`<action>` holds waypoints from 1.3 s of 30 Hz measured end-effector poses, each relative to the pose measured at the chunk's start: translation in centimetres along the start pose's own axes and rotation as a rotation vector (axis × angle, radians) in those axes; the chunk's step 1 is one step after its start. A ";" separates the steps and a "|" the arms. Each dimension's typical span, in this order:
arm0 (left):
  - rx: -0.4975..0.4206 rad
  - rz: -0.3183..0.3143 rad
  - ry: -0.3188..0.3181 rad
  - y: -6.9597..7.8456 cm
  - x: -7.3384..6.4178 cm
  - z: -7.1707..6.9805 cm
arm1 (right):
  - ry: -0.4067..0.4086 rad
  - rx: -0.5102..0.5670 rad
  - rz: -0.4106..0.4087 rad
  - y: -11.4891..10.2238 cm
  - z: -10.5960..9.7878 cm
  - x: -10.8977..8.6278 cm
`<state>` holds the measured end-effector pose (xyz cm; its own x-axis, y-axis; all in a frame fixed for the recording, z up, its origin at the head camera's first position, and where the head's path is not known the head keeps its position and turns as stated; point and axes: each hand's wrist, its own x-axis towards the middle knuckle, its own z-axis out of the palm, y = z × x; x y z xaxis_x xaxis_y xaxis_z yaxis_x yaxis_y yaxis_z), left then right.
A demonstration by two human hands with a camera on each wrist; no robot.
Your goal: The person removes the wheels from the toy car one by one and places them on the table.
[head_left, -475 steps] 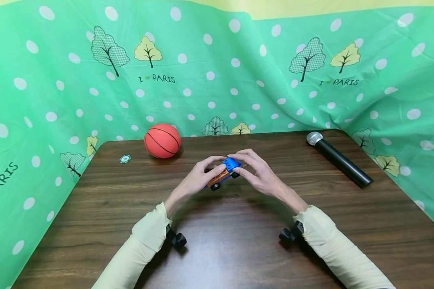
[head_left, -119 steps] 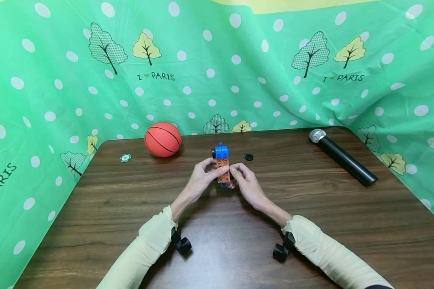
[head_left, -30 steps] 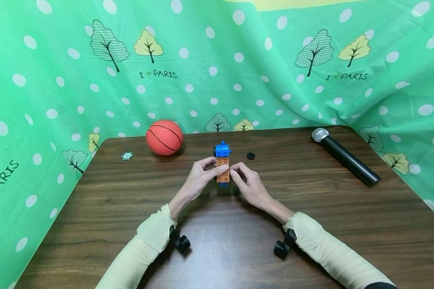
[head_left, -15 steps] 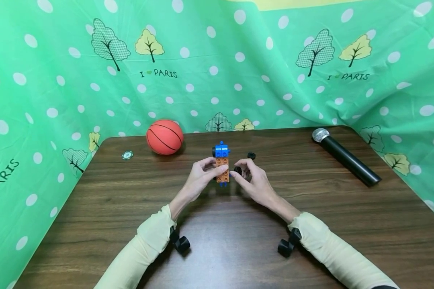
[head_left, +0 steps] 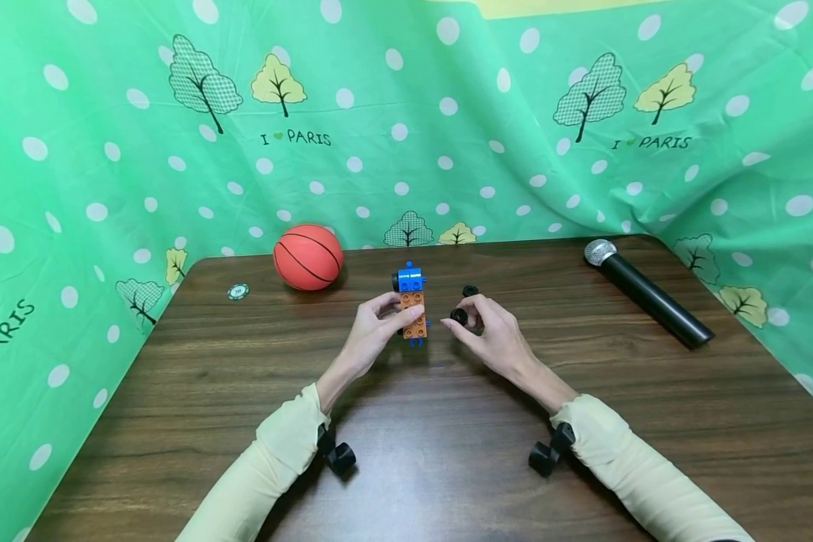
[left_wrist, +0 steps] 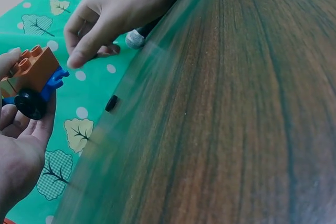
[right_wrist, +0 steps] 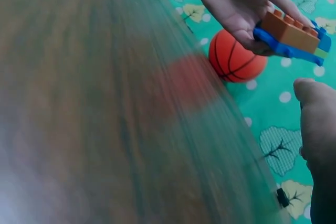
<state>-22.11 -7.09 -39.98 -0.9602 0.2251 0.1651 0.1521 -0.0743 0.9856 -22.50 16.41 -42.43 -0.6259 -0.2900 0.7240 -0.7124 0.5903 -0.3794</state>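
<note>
Green dotted cloth [head_left: 373,113] behind brown table [head_left: 440,474]. Black microphone [head_left: 650,297] aslant, far right. Red ball [head_left: 308,257] near back edge. Left hand [head_left: 368,335] gripping, thumb on top. Right hand [head_left: 497,336] pinching, fingers curled. Toy car [head_left: 415,324], orange and blue, in left hand's grip, mid-table. Round chip [head_left: 238,291] left of ball. Black wheel [head_left: 458,317] in right fingers, apart from car; second wheel [head_left: 470,290] just beyond, on table.

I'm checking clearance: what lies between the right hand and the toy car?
Nothing: the head view shows a bare gap from the right hand to the toy car, tabletop visible behind.
</note>
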 end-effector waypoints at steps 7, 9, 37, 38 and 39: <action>-0.001 -0.010 0.007 0.0 0.0 0.0 | -0.016 -0.035 0.072 1.2 -0.7 0.1; -0.005 -0.012 0.009 0.0 0.0 0.0 | -0.018 -0.043 0.087 1.7 -0.9 0.1; -0.054 -0.015 0.011 -0.2 0.0 0.0 | -0.115 -0.127 0.289 7.2 -2.2 1.1; -0.052 -0.015 0.012 -0.2 0.0 0.0 | -0.122 -0.130 0.289 7.4 -2.2 1.1; -0.050 -0.015 0.013 -0.2 0.0 0.0 | -0.132 -0.135 0.289 7.5 -2.2 1.1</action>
<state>-22.17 -7.10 -40.20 -0.9652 0.2143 0.1497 0.1263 -0.1191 0.9848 -27.87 22.16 -43.24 -0.8376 -0.1866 0.5135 -0.4572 0.7538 -0.4719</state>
